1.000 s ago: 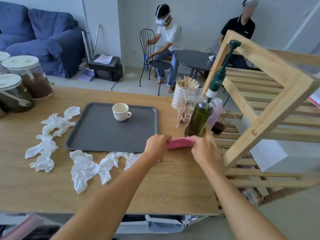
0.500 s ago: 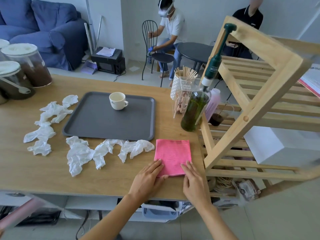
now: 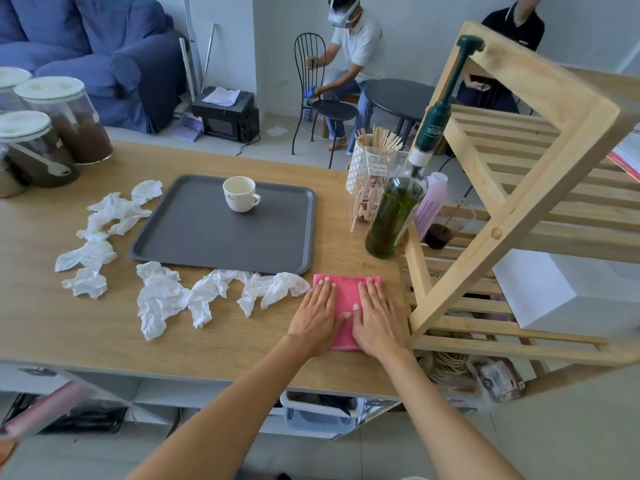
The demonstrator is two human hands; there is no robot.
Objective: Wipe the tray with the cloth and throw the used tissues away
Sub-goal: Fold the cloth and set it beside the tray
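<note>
A pink cloth [image 3: 346,296] lies flat on the wooden table near its front right corner. My left hand [image 3: 317,315] and my right hand [image 3: 375,318] both rest flat on it, fingers straight, side by side. Behind and to the left sits a dark grey tray [image 3: 207,237] with a white cup [image 3: 239,194] at its far side. Several crumpled white tissues [image 3: 162,299] lie along the tray's front edge, and more tissues [image 3: 104,230] lie left of it.
A green bottle [image 3: 394,216] with a pump and a holder of wooden sticks [image 3: 375,157] stand right of the tray. A wooden rack [image 3: 519,188] rises at the table's right end. Jars [image 3: 65,119] stand far left. Two people sit at a round table behind.
The cloth went from being held up folded between both hands to lying spread on the table. Both hands have slid forward and now lie flat on it.
</note>
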